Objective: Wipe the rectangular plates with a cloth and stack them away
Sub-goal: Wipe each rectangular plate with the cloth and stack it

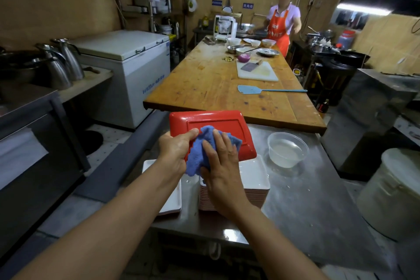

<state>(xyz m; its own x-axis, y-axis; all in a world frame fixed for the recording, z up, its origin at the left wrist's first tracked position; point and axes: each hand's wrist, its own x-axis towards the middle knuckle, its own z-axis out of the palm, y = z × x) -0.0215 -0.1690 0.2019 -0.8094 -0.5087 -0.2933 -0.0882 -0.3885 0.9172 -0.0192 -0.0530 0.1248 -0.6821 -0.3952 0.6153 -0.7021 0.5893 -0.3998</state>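
A red rectangular plate (211,121) is held underside up above the steel table (306,200). My left hand (175,151) grips its near left edge, thumb on top. A blue cloth (205,150) lies on the plate's red underside, and my right hand (219,161) presses it down with straight fingers. Below my hands stands a tall stack of white rectangular plates (254,177) with pink edges. A lower stack of white plates (171,200) sits to its left, partly hidden by my left forearm.
A clear plastic bowl of water (287,149) stands on the steel table to the right. Beyond is a long wooden table (204,79) with a cutting board, cleaver, blue swatter and bowls. A person in an orange apron stands at its far end. A white bucket (395,191) is at right.
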